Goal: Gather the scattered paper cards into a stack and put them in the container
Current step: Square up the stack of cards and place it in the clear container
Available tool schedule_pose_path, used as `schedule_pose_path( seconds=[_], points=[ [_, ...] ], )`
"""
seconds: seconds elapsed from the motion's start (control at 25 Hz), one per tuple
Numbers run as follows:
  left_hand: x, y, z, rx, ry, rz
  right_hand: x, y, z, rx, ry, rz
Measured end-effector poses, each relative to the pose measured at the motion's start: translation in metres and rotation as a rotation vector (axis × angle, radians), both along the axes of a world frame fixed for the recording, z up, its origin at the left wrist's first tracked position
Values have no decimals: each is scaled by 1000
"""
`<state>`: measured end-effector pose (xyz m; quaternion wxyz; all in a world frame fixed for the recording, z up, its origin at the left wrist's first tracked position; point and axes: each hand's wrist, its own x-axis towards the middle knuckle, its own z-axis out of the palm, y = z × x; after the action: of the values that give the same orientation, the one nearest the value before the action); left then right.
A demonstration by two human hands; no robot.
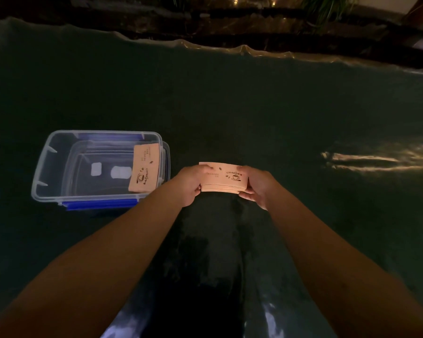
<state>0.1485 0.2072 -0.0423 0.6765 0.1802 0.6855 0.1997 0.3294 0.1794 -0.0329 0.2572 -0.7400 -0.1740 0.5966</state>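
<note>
Dim light, dark desk [254, 106] under a wrinkled clear cover. Both hands clamped on one stack of coffee-print paper cards [224, 180]: left hand [189, 185] pinching the left end, right hand [255, 185] the right end, stack held just above the desk, well right of the container.

Clear plastic container [47, 167] with blue latches sits open at left; another batch of cards [144, 169] leans against its right inner wall.

Risks, as I judge them: the stack looks thick and held only at the ends, so a loosened pinch during the carry could fan or spill cards. Dropping it in could topple the leaning batch.

Hard to make out: small print on cards, whether loose cards remain in the dark areas, glare streak at right.
</note>
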Motion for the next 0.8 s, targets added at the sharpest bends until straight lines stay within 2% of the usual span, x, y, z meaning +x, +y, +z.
schedule_pose_path(
  seconds=[0.16, 0.32, 0.4, 0.56, 0.8],
  points=[
    [-1, -2, -6, 44, 5, -63, 1, -3, 0, -8, 43, -40],
    [-8, -5, -12, 130, -218, -28, -4, -15, 6, -8, 119, -90],
    [-10, -6, -10, 177, -272, -64, -7, -23, 8, 0, 167, -73],
    [-22, -4, 6, 106, -208, -76, -7, -33, 18, 54, 128, 47],
    [-47, -13, 32, 175, -332, -162, -15, -37, 39, 230, 161, 334]
  ],
)
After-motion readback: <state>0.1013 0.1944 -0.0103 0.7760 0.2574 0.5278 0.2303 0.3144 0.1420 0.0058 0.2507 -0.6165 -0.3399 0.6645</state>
